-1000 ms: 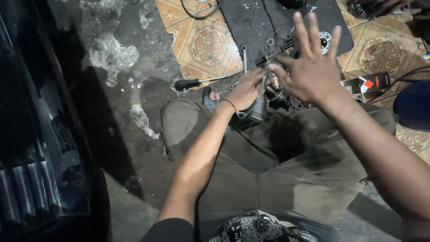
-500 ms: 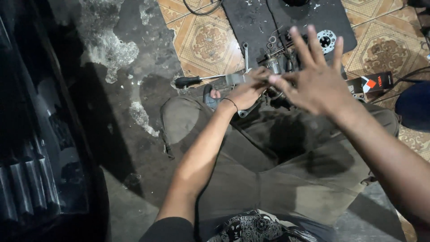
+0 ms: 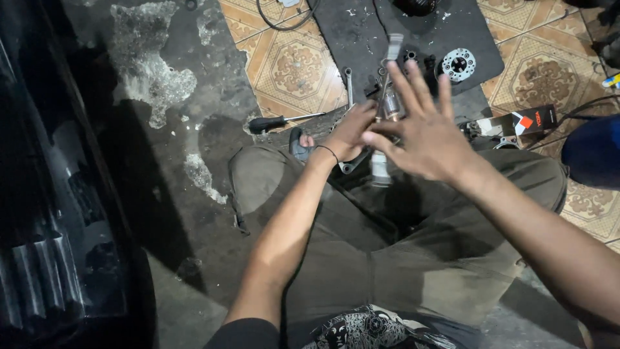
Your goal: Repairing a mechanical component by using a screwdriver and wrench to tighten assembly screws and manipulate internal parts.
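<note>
I sit on the floor with my legs folded. My left hand (image 3: pixel 347 134) grips a greasy metal shaft assembly (image 3: pixel 381 169) that stands roughly upright over my lap, its top end (image 3: pixel 394 45) poking above my fingers. My right hand (image 3: pixel 423 132) is spread flat, fingers apart, its palm against the front of the assembly, hiding the middle of it. A thin dark band circles my left wrist.
A black-handled screwdriver (image 3: pixel 278 122) lies on the floor left of my hands. A black mat (image 3: pixel 361 32) carries a round toothed metal part (image 3: pixel 458 64), a wrench (image 3: pixel 349 84) and small pieces. A small dark box (image 3: pixel 533 119) and a blue object (image 3: pixel 594 152) sit at right. Dark machinery (image 3: pixel 45 194) fills the left.
The shaft assembly has been raised more upright, its top now above my fingers. My right hand slid slightly left and down across it, still spread flat.
</note>
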